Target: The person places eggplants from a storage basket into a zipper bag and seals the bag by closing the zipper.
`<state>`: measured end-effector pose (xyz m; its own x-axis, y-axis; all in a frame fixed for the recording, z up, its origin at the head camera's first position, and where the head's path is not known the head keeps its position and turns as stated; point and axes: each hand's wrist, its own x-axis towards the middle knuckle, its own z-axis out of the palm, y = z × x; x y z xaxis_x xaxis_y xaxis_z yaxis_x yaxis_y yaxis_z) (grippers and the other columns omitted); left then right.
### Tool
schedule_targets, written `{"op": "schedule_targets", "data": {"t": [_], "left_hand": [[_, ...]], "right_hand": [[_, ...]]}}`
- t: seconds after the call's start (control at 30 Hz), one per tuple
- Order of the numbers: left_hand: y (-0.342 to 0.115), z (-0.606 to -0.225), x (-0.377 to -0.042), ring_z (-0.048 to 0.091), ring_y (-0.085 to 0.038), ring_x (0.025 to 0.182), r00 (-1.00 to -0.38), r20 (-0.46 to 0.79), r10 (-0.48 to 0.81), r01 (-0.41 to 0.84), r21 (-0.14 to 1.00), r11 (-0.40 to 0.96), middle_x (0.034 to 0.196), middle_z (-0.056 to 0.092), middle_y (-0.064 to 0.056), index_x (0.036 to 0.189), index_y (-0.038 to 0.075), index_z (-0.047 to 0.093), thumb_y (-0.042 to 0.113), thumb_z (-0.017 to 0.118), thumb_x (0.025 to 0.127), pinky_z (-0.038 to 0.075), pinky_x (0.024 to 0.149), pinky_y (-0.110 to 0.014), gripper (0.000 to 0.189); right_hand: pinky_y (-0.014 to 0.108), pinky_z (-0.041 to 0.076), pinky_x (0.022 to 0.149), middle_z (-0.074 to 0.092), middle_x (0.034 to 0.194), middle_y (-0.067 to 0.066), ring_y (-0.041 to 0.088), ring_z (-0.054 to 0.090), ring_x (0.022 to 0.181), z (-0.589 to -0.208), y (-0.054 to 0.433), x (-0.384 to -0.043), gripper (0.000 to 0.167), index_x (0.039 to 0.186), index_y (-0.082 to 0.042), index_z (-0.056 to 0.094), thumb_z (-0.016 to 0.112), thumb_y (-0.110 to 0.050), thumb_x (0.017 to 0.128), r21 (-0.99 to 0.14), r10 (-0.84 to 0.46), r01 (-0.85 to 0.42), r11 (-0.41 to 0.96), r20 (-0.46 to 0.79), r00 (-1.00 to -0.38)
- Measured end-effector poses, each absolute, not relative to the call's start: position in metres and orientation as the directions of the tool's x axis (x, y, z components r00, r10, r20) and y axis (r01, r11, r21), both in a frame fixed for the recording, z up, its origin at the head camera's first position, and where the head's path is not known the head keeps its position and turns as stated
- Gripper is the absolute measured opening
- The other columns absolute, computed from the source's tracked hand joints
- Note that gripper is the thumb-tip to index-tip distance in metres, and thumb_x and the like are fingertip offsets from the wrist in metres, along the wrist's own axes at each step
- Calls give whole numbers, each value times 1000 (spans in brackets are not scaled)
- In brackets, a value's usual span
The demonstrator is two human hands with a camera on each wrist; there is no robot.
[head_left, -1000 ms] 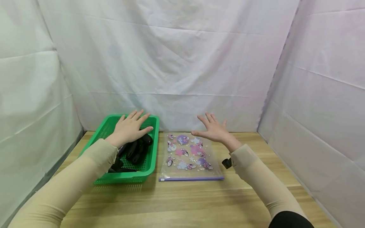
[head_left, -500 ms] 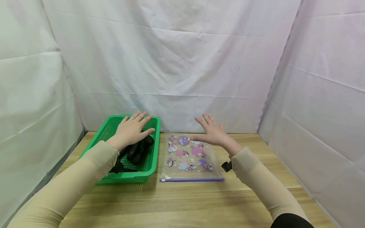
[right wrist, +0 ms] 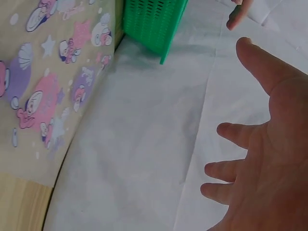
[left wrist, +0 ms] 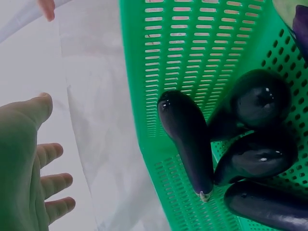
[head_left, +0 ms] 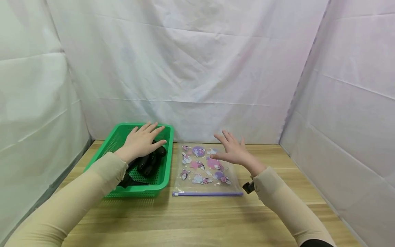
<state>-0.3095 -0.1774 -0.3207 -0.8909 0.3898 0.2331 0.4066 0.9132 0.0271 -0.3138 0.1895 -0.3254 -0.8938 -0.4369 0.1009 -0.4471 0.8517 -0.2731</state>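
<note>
My left hand [head_left: 139, 142] hovers over the green plastic basket [head_left: 169, 161] with its fingers spread, holding nothing. Several dark purple eggplants [left wrist: 185, 137] lie inside that basket, partly hidden by the hand and sleeve in the head view. To the right, a clear zipper bag [head_left: 191, 187] printed with pink and purple cartoon figures lies flat, its purple slider edge toward me. Above its right side my right hand [head_left: 234, 151] is held in the air, fingers apart and touching nothing. Both palms show with straight fingers in the wrist views.
Under the basket and bag is a wooden table [head_left: 197, 219]. White cloth [head_left: 197, 68] hangs behind it and on both sides. The basket stands close to the back cloth, left of the bag. A black strap device [head_left: 248, 187] is at the right wrist.
My right hand has drifted slightly lower and toward me. The left hand stays nearly still over the basket. Basket and bag have not moved.
</note>
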Motion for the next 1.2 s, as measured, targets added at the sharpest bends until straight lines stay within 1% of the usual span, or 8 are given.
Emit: {"op": "schedule_targets", "data": {"t": [0.23,0.43,0.6,0.67,0.83,0.9,1.03,1.2], "left_hand": [[-177,-319,-311,20,-39,142,-900,210,381,398,40,917,157,24,-16,153,16,31,53,45,98,16,108,-65,68],[-179,-316,-311,21,-40,142,-906,182,381,391,18,920,156,25,-18,153,14,32,60,36,98,18,107,-64,72],[-181,-315,-311,21,-40,142,-914,165,370,380,27,925,155,26,-19,151,12,35,57,39,98,17,107,-64,69],[-182,-315,-312,22,-40,141,-919,161,361,371,31,928,155,26,-19,151,12,36,58,38,98,17,107,-64,70],[-183,-314,-315,23,-41,141,-926,154,344,354,39,934,155,27,-20,150,12,37,59,37,98,17,107,-65,70],[-182,-314,-316,23,-41,140,-928,150,340,350,43,936,154,27,-20,151,12,36,57,39,98,17,107,-65,69],[-181,-315,-317,23,-41,140,-931,142,336,346,48,937,154,28,-21,150,11,37,52,43,99,17,107,-65,65],[-180,-315,-320,23,-42,140,-933,132,335,343,50,938,153,29,-22,150,11,37,51,43,99,17,107,-65,65]], "right_hand": [[74,-11,98,8,160,15,39,3,145,-337,199,-310,92,154,-21,27,63,-64,81,-257,-432,-440,860,89,-897],[77,-9,97,9,160,17,41,5,145,-352,207,-304,90,153,-18,30,65,-60,82,-294,-413,-411,863,57,-909],[75,-10,97,14,158,21,44,11,143,-367,215,-301,87,152,-16,34,67,-57,83,-308,-402,-394,866,38,-915],[75,-6,99,15,158,22,45,13,142,-372,218,-299,87,152,-15,34,68,-55,82,-320,-403,-390,863,26,-915],[70,19,103,18,156,25,48,20,139,-388,227,-295,84,151,-9,34,71,-45,84,-384,-423,-385,839,-14,-906],[67,25,103,20,154,27,49,24,137,-395,230,-294,84,150,-7,36,73,-42,83,-414,-427,-378,828,-29,-904],[66,27,102,23,152,31,51,27,135,-407,236,-289,86,148,-5,38,76,-40,80,-444,-417,-349,825,-61,-907],[66,27,102,28,149,32,51,30,134,-418,241,-282,89,146,-4,41,81,-39,75,-459,-389,-308,833,-93,-916]]}}
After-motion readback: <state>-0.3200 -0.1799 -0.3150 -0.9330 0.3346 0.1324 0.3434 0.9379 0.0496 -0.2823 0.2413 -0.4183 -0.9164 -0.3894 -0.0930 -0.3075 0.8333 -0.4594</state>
